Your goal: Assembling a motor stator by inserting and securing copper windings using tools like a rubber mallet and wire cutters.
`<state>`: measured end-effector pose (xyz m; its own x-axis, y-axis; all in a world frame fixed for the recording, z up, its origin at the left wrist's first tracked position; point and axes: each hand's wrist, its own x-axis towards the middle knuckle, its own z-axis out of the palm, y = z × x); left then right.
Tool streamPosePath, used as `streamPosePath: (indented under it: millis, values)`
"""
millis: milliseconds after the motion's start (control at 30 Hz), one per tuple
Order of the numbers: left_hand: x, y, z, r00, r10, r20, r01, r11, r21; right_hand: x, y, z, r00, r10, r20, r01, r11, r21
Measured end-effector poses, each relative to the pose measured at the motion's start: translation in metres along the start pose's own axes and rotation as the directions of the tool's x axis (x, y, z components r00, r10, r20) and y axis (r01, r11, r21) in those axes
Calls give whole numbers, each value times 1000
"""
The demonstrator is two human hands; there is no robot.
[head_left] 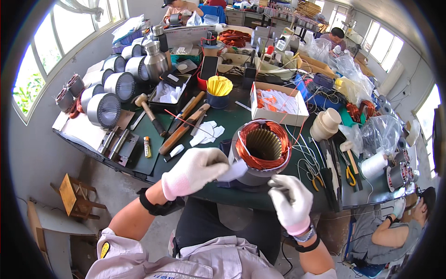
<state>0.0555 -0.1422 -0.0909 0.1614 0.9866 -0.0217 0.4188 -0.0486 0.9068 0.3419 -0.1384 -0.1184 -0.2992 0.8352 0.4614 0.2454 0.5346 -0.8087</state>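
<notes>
A motor stator stands upright at the table's near edge, with a ring of copper windings round its open bore. My left hand, in a white glove, pinches a small white paper slip just left of the stator. The slip overlaps the stator's near left side; whether it touches cannot be told. My right hand, gloved too, hovers by the stator's near right side with its fingers curled in. Anything between those fingertips is too small or hidden to make out. White lead wires trail from the windings to the right.
Left of the stator lie wooden sticks, a mallet, a lighter and white paper pieces. Behind it stands a box of slips. Scissors, pliers and a thread spool lie right. A co-worker sits at lower right.
</notes>
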Motion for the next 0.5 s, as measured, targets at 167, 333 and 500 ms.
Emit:
streamPosePath:
  millis: [167, 333, 500]
  values:
    - [-5, 20, 22, 971, 6, 239, 45, 977, -206, 10, -20, 16, 877, 405, 261, -471, 834, 289]
    - [-12, -3, 34, 999, 54, -10, -53, 900, -432, 2, -15, 15, 834, 522, 178, -538, 703, 465]
    - [-26, 22, 54, 779, 624, 61, -506, 569, 648, 3, -19, 22, 829, 543, 134, -534, 697, 478]
